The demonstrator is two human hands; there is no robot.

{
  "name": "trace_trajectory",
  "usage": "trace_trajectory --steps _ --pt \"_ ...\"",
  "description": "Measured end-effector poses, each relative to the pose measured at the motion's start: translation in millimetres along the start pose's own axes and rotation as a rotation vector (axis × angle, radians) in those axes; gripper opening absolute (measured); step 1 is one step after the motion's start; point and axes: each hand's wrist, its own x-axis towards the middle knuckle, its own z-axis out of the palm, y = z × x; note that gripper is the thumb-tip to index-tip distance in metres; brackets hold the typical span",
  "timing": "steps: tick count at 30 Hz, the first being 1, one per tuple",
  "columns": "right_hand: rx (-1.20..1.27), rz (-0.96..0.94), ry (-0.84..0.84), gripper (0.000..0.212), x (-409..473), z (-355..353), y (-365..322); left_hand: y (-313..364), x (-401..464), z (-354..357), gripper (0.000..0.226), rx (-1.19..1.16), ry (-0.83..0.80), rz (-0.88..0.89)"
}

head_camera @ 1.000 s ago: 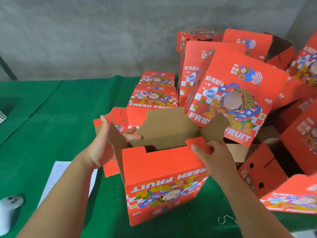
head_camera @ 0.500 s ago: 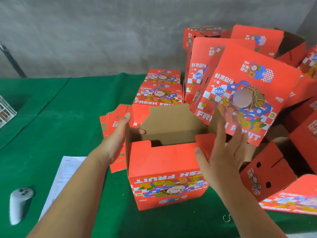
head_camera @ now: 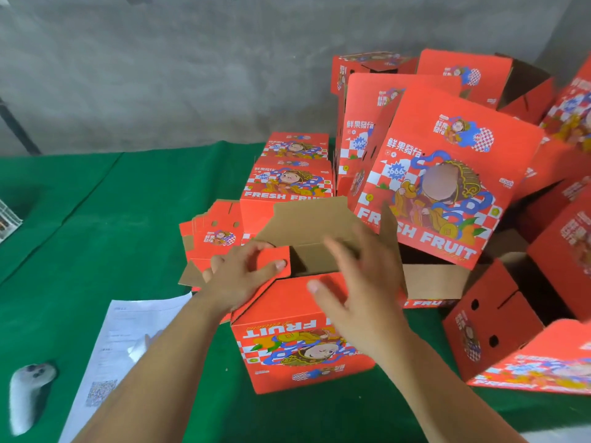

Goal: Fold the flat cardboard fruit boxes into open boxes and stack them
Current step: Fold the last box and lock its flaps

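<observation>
A red cardboard fruit box stands on the green table in front of me, upside down, with its brown flaps partly raised. My left hand presses the left red side flap down over the opening, fingers and thumb on it. My right hand hovers blurred over the box's right side with fingers spread, holding nothing. The brown back flap still stands upright. A pile of flat red boxes lies just behind the left hand.
Folded red boxes are heaped at the back right, two more stand behind the box. An open box lies on its side at right. A paper sheet and a white controller lie at left.
The left hand has folded the left side flap inward and down. The right hand has let go of the right flap and moved over the box opening.
</observation>
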Motion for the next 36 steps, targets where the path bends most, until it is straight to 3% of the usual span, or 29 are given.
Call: trace_trajectory --steps 2,4,8,11,13,15,17,19,20,22,24,26,28,32,34,36 --pt "-0.012 0.236 0.282 0.095 2.1 -5.6 11.5 2.4 -1.1 5.1 0.048 0.048 0.072 0.063" --pt "0.015 0.282 0.246 0.101 3.4 -5.9 28.5 3.6 1.2 6.0 0.061 0.099 0.139 0.155" --pt "-0.103 0.004 0.021 0.044 -7.1 5.7 49.3 3.8 6.1 8.2 0.075 0.384 0.189 0.186" --pt "-0.167 -0.001 -0.011 0.029 -10.8 6.1 50.0 8.5 7.6 14.4 0.088 0.526 0.215 0.13" --pt "-0.283 0.032 -0.148 0.04 2.4 -2.9 48.8 9.9 8.1 14.7 0.103 0.471 0.252 0.123" --pt "-0.301 0.082 -0.251 0.057 19.6 -9.2 51.1 5.8 7.3 10.4 0.083 0.288 0.253 0.201" --pt "0.064 0.257 -0.183 0.057 33.2 -12.8 53.1 -0.5 3.0 8.4 0.058 0.11 0.181 0.268" --pt "0.35 0.369 -0.062 0.058 39.8 -11.6 57.9 -1.3 2.9 11.0 0.063 0.005 0.118 0.266" --pt "0.333 0.359 -0.072 0.058 41.5 -11.1 60.5 2.7 3.6 11.9 0.062 0.008 0.104 0.246" --pt "0.189 0.314 -0.265 0.068 43.7 -8.3 64.2 8.9 5.7 13.8 0.058 0.133 0.1 0.206" --pt "0.089 0.262 -0.454 0.098 49.3 -7.4 62.0 14.1 6.8 9.3 0.082 0.235 0.035 0.117" --pt "-0.024 0.236 -0.553 0.113 52.9 -7.1 60.7 19.1 9.6 5.2 0.094 0.22 -0.064 -0.028" --pt "-0.116 0.24 -0.591 0.119 55.3 -8.9 57.4 27.4 10.8 9.3 0.088 0.274 -0.107 -0.113" --pt "-0.398 0.26 -0.508 0.118 55.2 -1.1 43.9 39.1 8.1 19.5 0.081 0.478 0.003 -0.158" --pt "-0.385 0.237 -0.484 0.114 52.7 2.9 44.7 31.8 9.0 19.3 0.079 0.473 0.036 -0.094" --pt "-0.234 0.257 -0.502 0.106 53.3 0.4 53.0 26.4 10.7 14.2 0.074 0.323 0.008 -0.028"
